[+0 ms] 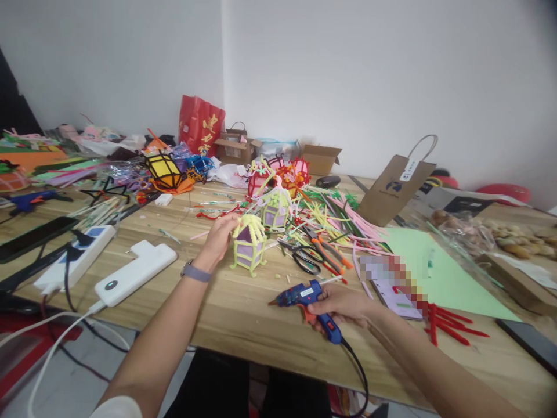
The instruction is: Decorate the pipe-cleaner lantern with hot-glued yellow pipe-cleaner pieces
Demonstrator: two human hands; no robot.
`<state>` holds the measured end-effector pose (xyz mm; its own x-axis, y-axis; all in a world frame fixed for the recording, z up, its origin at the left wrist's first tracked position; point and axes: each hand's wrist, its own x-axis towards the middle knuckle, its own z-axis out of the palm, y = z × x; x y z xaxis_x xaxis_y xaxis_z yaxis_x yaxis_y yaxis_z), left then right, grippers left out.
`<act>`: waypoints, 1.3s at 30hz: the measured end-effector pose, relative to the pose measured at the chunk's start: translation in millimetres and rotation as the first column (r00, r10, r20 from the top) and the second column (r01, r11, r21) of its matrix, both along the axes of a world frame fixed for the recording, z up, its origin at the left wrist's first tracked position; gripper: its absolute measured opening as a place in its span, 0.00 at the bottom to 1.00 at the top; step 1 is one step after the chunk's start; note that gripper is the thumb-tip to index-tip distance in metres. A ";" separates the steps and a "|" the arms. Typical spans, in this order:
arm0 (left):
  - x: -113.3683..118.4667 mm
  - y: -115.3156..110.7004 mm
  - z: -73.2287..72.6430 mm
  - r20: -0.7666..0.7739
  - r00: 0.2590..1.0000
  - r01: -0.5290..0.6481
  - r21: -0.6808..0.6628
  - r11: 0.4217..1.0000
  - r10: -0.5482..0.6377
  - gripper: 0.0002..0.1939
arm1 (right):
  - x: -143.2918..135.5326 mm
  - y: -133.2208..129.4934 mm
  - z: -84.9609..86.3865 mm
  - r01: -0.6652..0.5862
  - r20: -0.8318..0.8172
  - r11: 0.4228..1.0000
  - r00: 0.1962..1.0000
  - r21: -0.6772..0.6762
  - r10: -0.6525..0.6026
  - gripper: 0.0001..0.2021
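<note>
My left hand is at the roof of a small pipe-cleaner lantern, its fingers pinched at the upper left edge. The lantern has a yellow-green frame, pale lilac panels and a dark purple roof, and stands upright on the table. My right hand is wrapped round a blue hot glue gun with an orange trigger; its nozzle points left, a little above the tabletop. A glue stick pokes out of its back. Just behind the held lantern stands a similar green and lilac lantern.
Black-handled scissors and orange-handled pliers lie behind the glue gun. A white power bank and a power strip sit at left with cables. A phone, red pipe cleaners and a brown paper bag are at right.
</note>
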<state>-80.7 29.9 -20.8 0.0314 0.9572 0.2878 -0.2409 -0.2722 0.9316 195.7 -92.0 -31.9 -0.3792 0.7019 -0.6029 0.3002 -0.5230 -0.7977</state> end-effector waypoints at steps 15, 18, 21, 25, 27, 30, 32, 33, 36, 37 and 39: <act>-8.0 -17.1 14.0 -0.041 0.973 -0.223 0.106 0.969 0.228 0.05 | -11.1 43.0 41.2 -0.480 0.669 0.547 0.712 0.686 -0.213 0.13; -7.9 -32.8 27.5 -0.142 0.973 -0.175 0.075 0.982 0.184 0.08 | -16.6 54.8 53.3 -0.476 0.624 0.482 0.754 0.736 -0.207 0.10; -11.8 -47.4 34.2 -0.218 0.964 -0.134 0.094 0.986 0.152 0.08 | -8.8 41.6 50.6 -0.499 0.656 0.545 0.743 0.674 -0.133 0.09; -14.5 -55.5 30.9 -0.193 0.975 -0.103 0.056 0.993 0.112 0.08 | 11.7 -1.0 25.0 -0.456 0.592 0.677 0.805 0.578 0.036 0.06; -10.9 -56.3 28.0 -0.173 0.980 -0.092 0.042 0.995 0.098 0.07 | 18.4 -19.1 10.8 -0.396 0.543 0.725 0.839 0.564 0.035 0.08; -1.3 -58.5 24.2 -0.175 0.978 -0.109 0.026 0.994 0.112 0.06 | 21.8 -33.6 -2.5 -0.331 0.506 0.753 0.862 0.568 -0.003 0.10; 4.5 -61.3 20.4 -0.209 0.966 -0.150 0.027 0.988 0.152 0.07 | 21.6 -37.0 -6.0 -0.323 0.506 0.757 0.862 0.568 -0.012 0.12; 6.8 -62.8 17.7 -0.240 0.954 -0.174 0.040 0.984 0.179 0.07 | 21.1 -37.9 -6.7 -0.318 0.506 0.762 0.862 0.565 -0.015 0.12; 11.0 -65.6 6.5 -0.387 0.886 -0.219 0.131 0.967 0.254 0.08 | 19.0 -40.2 -7.8 -0.294 0.497 0.774 0.867 0.561 -0.031 0.13; 12.0 -66.1 2.8 -0.435 0.860 -0.216 0.163 0.963 0.267 0.09 | 18.1 -41.3 -7.8 -0.291 0.498 0.775 0.866 0.561 -0.036 0.13; 13.9 -66.7 -2.9 -0.506 0.817 -0.192 0.212 0.958 0.276 0.10 | 16.6 -43.7 -6.9 -0.305 0.518 0.773 0.854 0.556 -0.036 0.13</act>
